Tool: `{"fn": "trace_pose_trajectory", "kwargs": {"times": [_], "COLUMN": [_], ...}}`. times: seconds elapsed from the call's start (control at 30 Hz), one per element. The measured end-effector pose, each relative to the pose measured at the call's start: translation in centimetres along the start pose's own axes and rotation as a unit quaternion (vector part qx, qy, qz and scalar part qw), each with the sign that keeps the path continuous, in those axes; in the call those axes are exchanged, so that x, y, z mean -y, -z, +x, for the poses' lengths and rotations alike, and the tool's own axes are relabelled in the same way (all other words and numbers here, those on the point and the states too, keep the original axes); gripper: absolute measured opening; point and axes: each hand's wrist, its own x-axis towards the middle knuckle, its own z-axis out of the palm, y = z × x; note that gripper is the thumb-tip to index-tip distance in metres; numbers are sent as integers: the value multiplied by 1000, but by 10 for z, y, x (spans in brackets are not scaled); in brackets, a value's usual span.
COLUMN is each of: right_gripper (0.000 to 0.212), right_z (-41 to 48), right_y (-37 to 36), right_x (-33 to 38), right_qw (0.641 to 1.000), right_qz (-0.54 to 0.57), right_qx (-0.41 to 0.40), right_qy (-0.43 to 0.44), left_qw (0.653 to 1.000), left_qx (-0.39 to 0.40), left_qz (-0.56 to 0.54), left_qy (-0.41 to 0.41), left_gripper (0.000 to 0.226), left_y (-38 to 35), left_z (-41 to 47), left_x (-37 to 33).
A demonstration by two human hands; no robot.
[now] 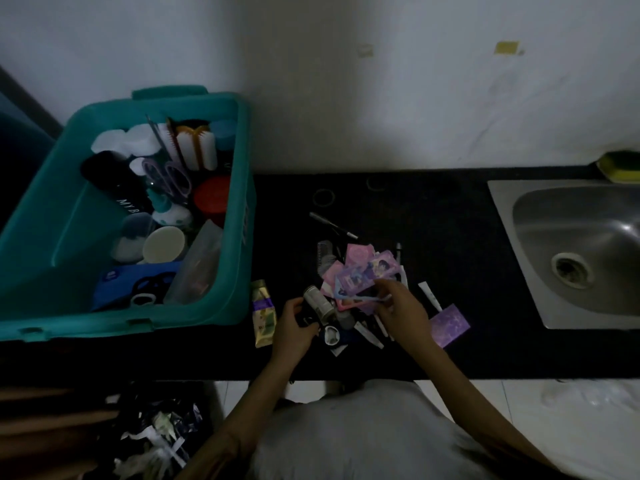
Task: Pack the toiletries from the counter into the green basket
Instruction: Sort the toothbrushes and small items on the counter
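**Entry: toiletries partly packed, both hands at the remaining pile**

The green basket (244, 188) is seen at the left of the frame, on the left end of the black table (443, 216), its far side against the wall. Already inside it are noted: a black bottle (114, 183), purple scissors (175, 178), a white brush (195, 147), a red-lidded jar (212, 197), a white-lidded jar (163, 244) and a blue packet (135, 282).

A loose pile of small items is recorded at the centre of the frame, just right of the basket. A fan of pink and purple sachets (358, 271) is pinched by the right hand (398, 306), fingers curled onto its lower edge. The left hand (298, 327) is placed lower left of the pile with fingers curled beside a small cylindrical bottle (317, 301); in the dim light it cannot be told whether anything is gripped.

A cream tube (264, 313) is seen lying just beside the basket's near right corner. A purple packet (450, 323) lies flat to the right of the right hand. A comb (325, 254) and a pen (332, 225) lie above the pile, and two hair ties (323, 197) further up.

A steel sink (519, 216) is set at the right edge, with a yellow-green sponge (620, 166) behind it.
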Motion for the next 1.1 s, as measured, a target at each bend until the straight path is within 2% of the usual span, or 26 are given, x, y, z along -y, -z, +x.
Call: {"fn": "trace_pose_trajectory", "kwargs": {"times": [0.17,0.33,0.43,0.5,0.6,0.73,0.77,0.83,0.97,1.03,1.1], "right_gripper": [40,42,59,77,100,112,108,85,23,12,10], "right_z": [-5,-15,-22,-29,-43,-56,-55,-51,-48,-45,-40], "right_y": [12,28,38,45,55,57,56,54,61,68,72], "right_x": [-9,-23,-36,-45,-58,-70,-71,-73,-77,-73,-65], "right_qw": [998,991,990,982,961,949,948,949,955,944,917], "right_qz": [32,81,57,18,-26,-117,-120,-96,128,228,327], "right_qx": [-39,-70,-56,-60,-39,13,12,-10,-71,-85,-94], "right_qy": [-39,-76,-113,-180,-272,-293,-295,-301,-257,-224,-208], "left_qw": [999,978,946,925,894,882,883,882,893,902,908], "left_qx": [-29,-41,28,94,186,243,249,254,246,259,274], "left_qz": [-23,102,177,215,248,257,256,263,242,215,181], "left_qy": [-33,-175,-270,-300,-323,-313,-304,-296,-290,-273,-260], "left_gripper": [55,50,48,53,60,49,48,49,45,42,36], "left_y": [6,-6,-27,-44,-73,-110,-117,-126,-131,-130,-127], "left_z": [5,2,-1,-4,-11,-24,-26,-29,-27,-23,-19], "left_x": [-16,-38,-52,-56,-61,-68,-69,-71,-77,-79,-78]}}
